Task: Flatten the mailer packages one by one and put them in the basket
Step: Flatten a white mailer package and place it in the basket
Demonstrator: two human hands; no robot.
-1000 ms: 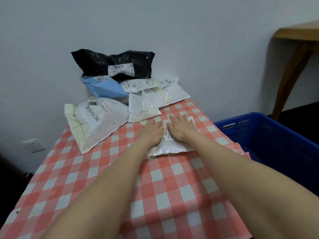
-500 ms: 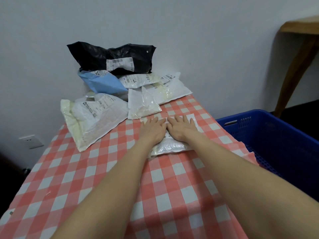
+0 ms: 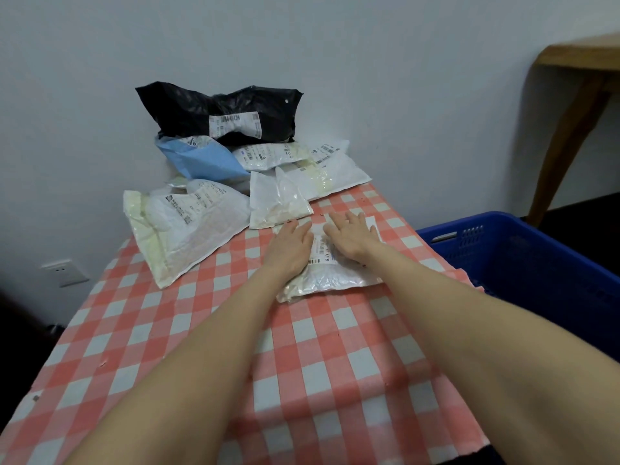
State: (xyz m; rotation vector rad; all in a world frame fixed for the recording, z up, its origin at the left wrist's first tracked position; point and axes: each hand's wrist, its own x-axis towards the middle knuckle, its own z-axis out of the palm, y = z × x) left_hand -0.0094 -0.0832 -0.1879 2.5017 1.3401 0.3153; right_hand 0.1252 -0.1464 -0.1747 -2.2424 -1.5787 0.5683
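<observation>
A small white mailer [image 3: 330, 278] with a printed label lies on the red-checked tablecloth [image 3: 201, 330]. My left hand [image 3: 291, 247] presses flat on its left part, fingers straight. My right hand [image 3: 350, 235] presses flat on its right part, fingers spread. A gap between the hands shows the label. The blue basket [image 3: 523, 260] stands to the right of the table, below its edge. A pile of other mailers sits at the back: a black one [image 3: 221, 110], a blue one [image 3: 201, 159], a large white one [image 3: 188, 226] and several smaller white ones [image 3: 278, 204].
The wall runs close behind the pile. A wooden table [image 3: 577, 95] stands at the far right behind the basket. A wall socket [image 3: 63, 271] is low on the left. The tablecloth's near part holds nothing.
My two hands have slid apart on the small mailer, uncovering the label between them. The mailer stays in place.
</observation>
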